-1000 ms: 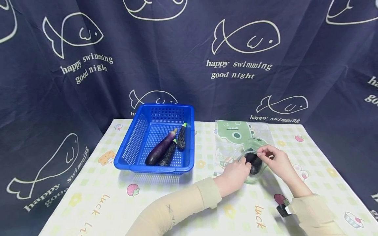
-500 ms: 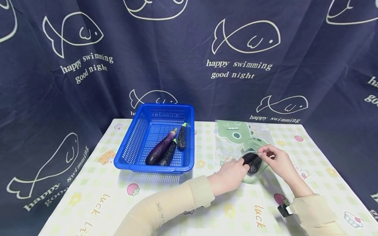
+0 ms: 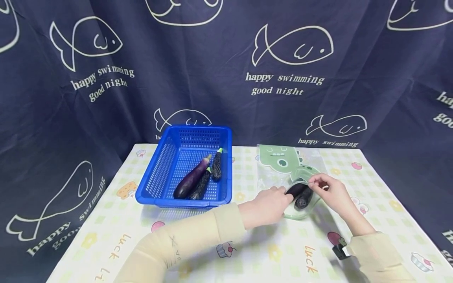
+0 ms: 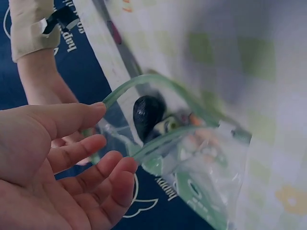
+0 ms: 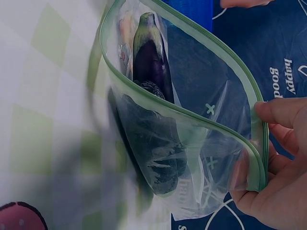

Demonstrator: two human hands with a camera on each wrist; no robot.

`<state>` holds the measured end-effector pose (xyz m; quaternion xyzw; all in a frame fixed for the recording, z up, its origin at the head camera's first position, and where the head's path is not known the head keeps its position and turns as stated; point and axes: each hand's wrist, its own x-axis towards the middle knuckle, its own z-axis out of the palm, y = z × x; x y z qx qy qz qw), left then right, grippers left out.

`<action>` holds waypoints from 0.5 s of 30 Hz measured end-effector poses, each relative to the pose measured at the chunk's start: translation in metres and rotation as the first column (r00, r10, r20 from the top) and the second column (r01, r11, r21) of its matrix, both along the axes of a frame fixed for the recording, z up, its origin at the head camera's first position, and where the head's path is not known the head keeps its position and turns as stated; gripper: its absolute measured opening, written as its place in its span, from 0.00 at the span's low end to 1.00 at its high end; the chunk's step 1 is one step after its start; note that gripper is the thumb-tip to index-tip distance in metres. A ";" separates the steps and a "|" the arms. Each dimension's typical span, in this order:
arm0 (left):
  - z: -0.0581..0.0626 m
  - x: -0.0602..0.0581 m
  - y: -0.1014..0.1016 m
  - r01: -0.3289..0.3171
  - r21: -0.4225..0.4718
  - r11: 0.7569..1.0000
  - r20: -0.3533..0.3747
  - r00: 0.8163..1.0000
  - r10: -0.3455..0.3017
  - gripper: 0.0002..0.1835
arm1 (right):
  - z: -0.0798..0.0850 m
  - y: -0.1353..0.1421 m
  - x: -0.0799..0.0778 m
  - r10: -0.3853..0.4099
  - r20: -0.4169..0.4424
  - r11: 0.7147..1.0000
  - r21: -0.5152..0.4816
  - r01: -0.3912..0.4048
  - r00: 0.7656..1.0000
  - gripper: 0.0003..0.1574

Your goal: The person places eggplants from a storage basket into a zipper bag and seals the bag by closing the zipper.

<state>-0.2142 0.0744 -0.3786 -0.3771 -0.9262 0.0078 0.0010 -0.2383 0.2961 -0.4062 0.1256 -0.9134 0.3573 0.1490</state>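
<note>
A clear zip bag with green dinosaur print and green rim lies on the table, its mouth held wide. Inside are dark eggplants; the right wrist view shows one purple eggplant with a pale green stem end, beside a darker shape behind the plastic. My right hand pinches the bag's rim between thumb and fingers. At the bag's left side is my left hand, palm turned up in the left wrist view, fingers loosely bent around nothing. Whether its thumb touches the rim is unclear.
A blue perforated basket stands left of the bag, holding a large purple eggplant and two smaller dark ones with bright green tips. A patterned cloth covers the table. Behind hangs a dark blue fish-print curtain.
My left hand has drawn back leftward from the bag's mouth, and more of the eggplants shows. The right hand keeps its pinch on the rim, nearly still.
</note>
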 end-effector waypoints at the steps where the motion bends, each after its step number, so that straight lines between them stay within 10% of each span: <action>1: 0.003 0.000 -0.002 0.005 -0.001 1.000 -0.001 1.000 -0.005 0.18 | 0.000 0.000 0.000 0.001 -0.001 1.000 0.000 -0.001 1.000 0.03; 15: 0.042 0.003 -0.029 0.037 -0.036 0.999 0.002 0.999 -0.037 0.17 | -0.004 0.002 -0.001 -0.004 -0.010 1.000 0.001 0.004 1.000 0.04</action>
